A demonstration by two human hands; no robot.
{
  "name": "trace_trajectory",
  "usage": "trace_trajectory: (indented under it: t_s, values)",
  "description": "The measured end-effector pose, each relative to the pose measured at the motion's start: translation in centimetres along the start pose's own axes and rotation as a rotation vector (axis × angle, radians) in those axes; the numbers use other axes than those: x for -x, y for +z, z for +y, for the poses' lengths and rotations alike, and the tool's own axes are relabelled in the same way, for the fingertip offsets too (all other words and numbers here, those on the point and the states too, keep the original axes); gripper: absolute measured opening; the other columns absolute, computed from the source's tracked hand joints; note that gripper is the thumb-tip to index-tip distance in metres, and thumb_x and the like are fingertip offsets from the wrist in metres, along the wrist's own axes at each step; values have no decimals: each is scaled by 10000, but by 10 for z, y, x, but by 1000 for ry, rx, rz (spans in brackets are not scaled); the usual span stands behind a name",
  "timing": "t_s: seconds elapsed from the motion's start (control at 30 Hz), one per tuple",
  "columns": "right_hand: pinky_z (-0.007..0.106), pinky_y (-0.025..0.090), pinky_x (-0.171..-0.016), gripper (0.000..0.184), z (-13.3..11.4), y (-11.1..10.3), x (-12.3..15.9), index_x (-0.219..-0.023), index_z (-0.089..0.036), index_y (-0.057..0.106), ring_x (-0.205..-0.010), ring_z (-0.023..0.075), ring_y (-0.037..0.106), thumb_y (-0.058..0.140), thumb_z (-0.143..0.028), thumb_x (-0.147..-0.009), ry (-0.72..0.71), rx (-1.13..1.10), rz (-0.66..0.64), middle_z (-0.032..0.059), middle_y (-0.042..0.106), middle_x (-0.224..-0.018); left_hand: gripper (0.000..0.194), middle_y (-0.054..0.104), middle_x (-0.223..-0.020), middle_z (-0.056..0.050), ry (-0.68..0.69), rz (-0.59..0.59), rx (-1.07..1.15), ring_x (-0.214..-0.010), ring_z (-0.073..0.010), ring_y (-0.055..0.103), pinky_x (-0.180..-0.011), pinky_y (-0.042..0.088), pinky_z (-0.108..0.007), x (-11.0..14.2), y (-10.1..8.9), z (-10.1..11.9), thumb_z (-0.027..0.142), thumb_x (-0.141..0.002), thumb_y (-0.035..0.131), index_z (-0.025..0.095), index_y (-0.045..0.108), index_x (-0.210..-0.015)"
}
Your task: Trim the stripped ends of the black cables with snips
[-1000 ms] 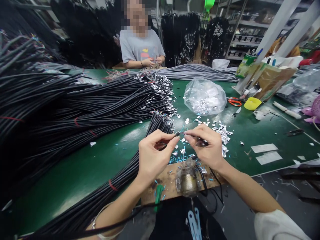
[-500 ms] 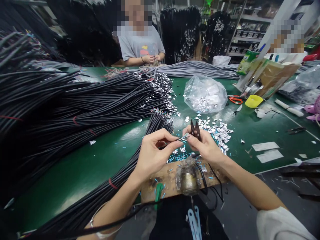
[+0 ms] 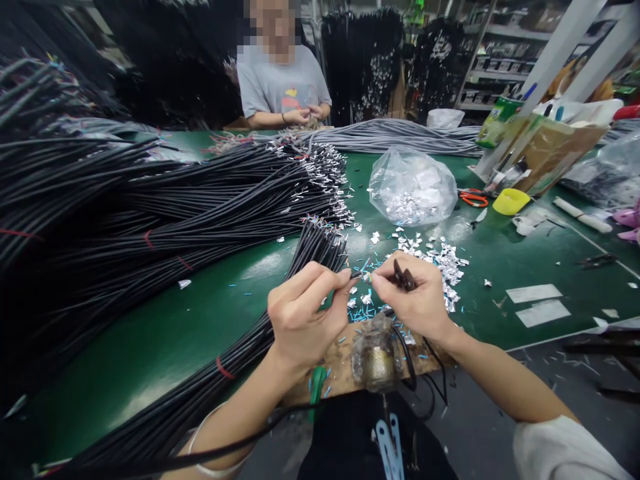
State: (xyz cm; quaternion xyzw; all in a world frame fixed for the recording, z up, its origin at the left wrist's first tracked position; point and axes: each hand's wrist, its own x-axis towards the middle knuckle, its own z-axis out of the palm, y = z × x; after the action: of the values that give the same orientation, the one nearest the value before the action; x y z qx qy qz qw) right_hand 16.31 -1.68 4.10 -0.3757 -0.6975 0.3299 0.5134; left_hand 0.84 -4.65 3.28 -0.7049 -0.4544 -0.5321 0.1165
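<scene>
My left hand (image 3: 309,313) pinches a black cable (image 3: 356,275) close to its stripped end. Thin coloured wires (image 3: 368,276) stick out of that end, and the thumb and fingertips of my right hand (image 3: 416,293) close on them. Tucked in the right palm is a pair of dark thread snips (image 3: 403,276), blades pointing up and away. Below the hands stands a round metal device (image 3: 378,360) wrapped in clear film, on a wooden board (image 3: 320,360). Behind my left hand lies a bundle of black cables (image 3: 320,245) with bared ends.
Large stacks of black cable (image 3: 200,200) fill the left of the green table (image 3: 210,320). Foil scraps (image 3: 447,267) and blue wire bits lie beyond my right hand. A clear plastic bag (image 3: 413,187), orange-handled scissors (image 3: 473,197) and a yellow ring (image 3: 511,201) are farther back. A co-worker (image 3: 285,87) sits opposite.
My left hand has turned and shifted slightly left. The right hand's fingers have curled in, and the snips now lie lower and more foreshortened in the palm.
</scene>
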Motion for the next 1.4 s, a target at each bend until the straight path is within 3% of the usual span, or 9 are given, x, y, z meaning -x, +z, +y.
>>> trace_trajectory:
  t_s: [0.23,0.37,0.5,0.6,0.67,0.87,0.93,1.07,1.4]
  values:
    - [229,339,-466,179,6,-5,-5,-746,-175,697,-510,74,431,630,-339,-764,136,-151,-33,-15,581,-604,152,581,-621,34,-14,-43,127,-527,-70,507,-505,418,-210,-2,-2,2,36,-678,675,173,615,-700]
    - [228,363,-475,184,4,-7,-6,-839,-170,708,-537,81,478,621,-318,-773,114,-107,-61,3,629,-657,157,582,-622,34,-13,-59,136,-527,-68,505,-498,413,-205,-1,-3,2,34,-668,687,170,616,-700]
    - [234,378,-474,127,3,-7,-2,-688,-175,686,-517,87,491,615,-245,-767,-38,24,-6,-12,604,-582,165,590,-623,33,-12,-37,85,-537,-76,516,-513,424,-212,0,-2,2,31,-661,691,169,605,-689]
    - [250,416,-512,66,4,-6,3,-750,-192,697,-551,100,529,631,-192,-744,-244,81,14,-5,638,-642,160,589,-615,34,-1,-26,20,-540,-78,522,-517,424,-214,1,-2,2,33,-667,686,168,605,-691]
    - [253,434,-533,98,5,-6,5,-819,-207,700,-572,103,539,631,-192,-751,-300,89,0,-4,643,-676,161,583,-610,36,6,-7,-4,-542,-75,519,-522,423,-211,1,-2,2,28,-664,688,165,610,-696]
    - [284,472,-674,296,7,-10,-1,-1152,-252,592,-818,140,588,507,-322,-877,-53,7,-113,51,642,-999,195,586,-635,46,-32,83,95,-550,-56,522,-512,434,-181,-3,-5,1,11,-630,718,160,629,-718]
    - [286,460,-698,250,6,-11,-3,-1091,-250,634,-816,136,581,497,-303,-888,-68,6,-146,44,647,-949,202,585,-637,48,-41,109,114,-554,-55,529,-514,440,-180,-4,-6,1,3,-626,719,160,626,-711]
    - [258,406,-585,231,5,-10,-4,-1010,-219,689,-637,108,520,510,-291,-884,-77,-42,-241,6,594,-692,223,587,-636,50,-22,122,125,-562,-52,541,-521,449,-175,-4,-7,2,-21,-612,720,155,613,-700]
    - [245,391,-555,211,5,-9,-3,-977,-213,710,-604,96,502,535,-260,-870,-67,-78,-218,0,598,-669,239,582,-626,49,74,115,42,-554,-57,541,-540,462,-184,-2,-6,1,-35,-610,711,151,615,-727]
